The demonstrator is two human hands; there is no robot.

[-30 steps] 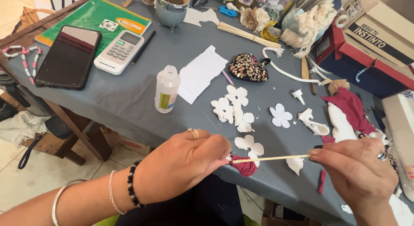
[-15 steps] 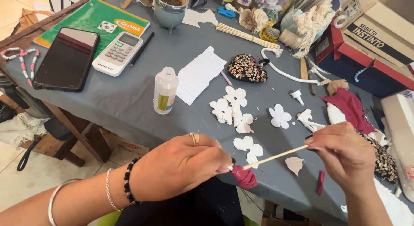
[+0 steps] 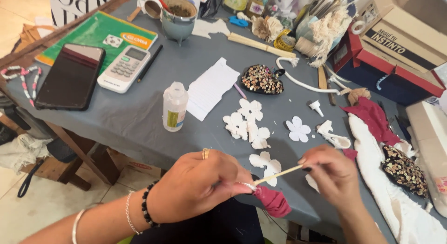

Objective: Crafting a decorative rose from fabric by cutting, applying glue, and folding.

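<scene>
My left hand point(image 3: 198, 188) pinches a rolled piece of dark red fabric point(image 3: 274, 201) at the near edge of the table. My right hand point(image 3: 331, 173) holds the far end of a thin wooden stick point(image 3: 278, 174) whose tip goes into the fabric at my left fingertips. The stick slants up to the right. Just beyond both hands lie several white paper flower cut-outs point(image 3: 247, 123) on the grey tablecloth point(image 3: 121, 127).
A white glue bottle point(image 3: 175, 107) stands left of the flowers, with a white paper sheet point(image 3: 212, 87) behind it. A dark tablet point(image 3: 70, 75), calculator point(image 3: 124, 68) and green notebook point(image 3: 95, 33) lie far left. Sequined hearts point(image 3: 261, 79), red cloth point(image 3: 373, 119) and boxes point(image 3: 396, 48) crowd the right.
My right hand has moved left along the stick, closer to my left hand. The stick has tilted from level to slanting upward. The red fabric now hangs lower below my left fingers.
</scene>
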